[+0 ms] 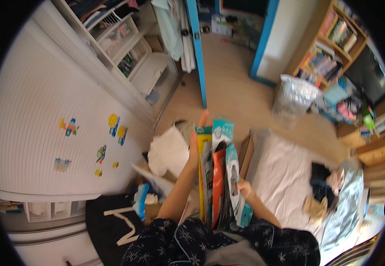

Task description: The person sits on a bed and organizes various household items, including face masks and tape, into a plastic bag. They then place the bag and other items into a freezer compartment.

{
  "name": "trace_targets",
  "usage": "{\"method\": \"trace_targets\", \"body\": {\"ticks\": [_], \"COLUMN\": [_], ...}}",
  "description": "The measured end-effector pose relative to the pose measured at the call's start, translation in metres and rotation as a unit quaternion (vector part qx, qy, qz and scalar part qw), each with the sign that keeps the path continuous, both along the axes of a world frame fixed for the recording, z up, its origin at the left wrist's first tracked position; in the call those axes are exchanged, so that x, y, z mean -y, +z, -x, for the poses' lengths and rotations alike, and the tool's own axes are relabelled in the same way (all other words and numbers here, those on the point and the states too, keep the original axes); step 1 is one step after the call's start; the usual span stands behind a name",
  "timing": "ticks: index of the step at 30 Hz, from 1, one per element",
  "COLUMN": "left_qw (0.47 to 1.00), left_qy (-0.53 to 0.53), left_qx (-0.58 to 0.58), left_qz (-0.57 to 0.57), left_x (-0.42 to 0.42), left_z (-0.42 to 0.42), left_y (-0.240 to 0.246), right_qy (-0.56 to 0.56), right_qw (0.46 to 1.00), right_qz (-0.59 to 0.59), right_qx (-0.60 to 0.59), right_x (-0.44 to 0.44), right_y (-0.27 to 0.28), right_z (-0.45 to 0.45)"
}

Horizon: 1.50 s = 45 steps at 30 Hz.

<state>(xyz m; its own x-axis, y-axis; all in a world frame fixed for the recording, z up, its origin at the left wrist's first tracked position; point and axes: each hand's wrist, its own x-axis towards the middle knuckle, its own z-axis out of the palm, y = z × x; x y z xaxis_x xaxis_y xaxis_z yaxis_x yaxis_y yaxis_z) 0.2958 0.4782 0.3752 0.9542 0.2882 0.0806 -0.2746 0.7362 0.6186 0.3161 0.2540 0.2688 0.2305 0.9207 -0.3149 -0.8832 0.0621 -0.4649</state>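
Between my two hands I hold a stack of upright plastic packets (218, 176), with yellow, orange, and teal-and-white ones among them. My left hand (195, 146) presses flat along the yellow side of the stack, one finger pointing up past its top. On the other side, the fingers of my right hand (244, 189) grip the teal-and-white packet (233, 166). The packets' lower ends come down close to my dark snowflake-patterned sleeves (192, 236). What is printed on them is too blurred to make out.
A bed with a pale sheet (279, 166) stands at right, clothes (322, 186) on it. White crumpled material (169, 151) lies beyond my left arm. A black bag (109, 229) is at lower left. Farther off are a blue-edged door (197, 53), a clear plastic bag (294, 98) and a bookcase (332, 43).
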Motion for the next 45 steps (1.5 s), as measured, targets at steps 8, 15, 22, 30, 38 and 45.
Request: {"method": "trace_targets", "body": {"ticks": [8, 15, 22, 30, 38, 45], "left_qw": [0.994, 0.972, 0.866, 0.842, 0.877, 0.840], "left_qy": [-0.039, 0.092, 0.226, 0.413, 0.340, 0.320], "left_qx": [0.070, -0.214, -0.289, -0.285, -0.338, -0.434], "left_qz": [-0.076, 0.011, -0.339, -0.200, 0.035, -0.063], "left_x": [-0.028, -0.055, -0.102, -0.244, -0.361, -0.379], "left_z": [-0.136, -0.147, -0.171, -0.248, -0.352, -0.385], "left_y": [0.007, 0.049, 0.067, 0.002, -0.083, -0.077], "right_qy": [0.091, 0.167, 0.246, 0.410, 0.386, 0.225], "right_qw": [0.995, 0.986, 0.968, 0.904, 0.909, 0.939], "right_qz": [0.021, -0.016, 0.038, 0.087, 0.092, 0.187], "right_qx": [0.035, -0.024, -0.043, 0.089, 0.123, 0.180], "right_x": [-0.027, -0.102, -0.255, -0.456, -0.571, -0.569], "right_y": [0.028, 0.033, 0.053, 0.033, 0.003, -0.048], "right_z": [-0.171, -0.269, -0.350, -0.438, -0.537, -0.555]}}
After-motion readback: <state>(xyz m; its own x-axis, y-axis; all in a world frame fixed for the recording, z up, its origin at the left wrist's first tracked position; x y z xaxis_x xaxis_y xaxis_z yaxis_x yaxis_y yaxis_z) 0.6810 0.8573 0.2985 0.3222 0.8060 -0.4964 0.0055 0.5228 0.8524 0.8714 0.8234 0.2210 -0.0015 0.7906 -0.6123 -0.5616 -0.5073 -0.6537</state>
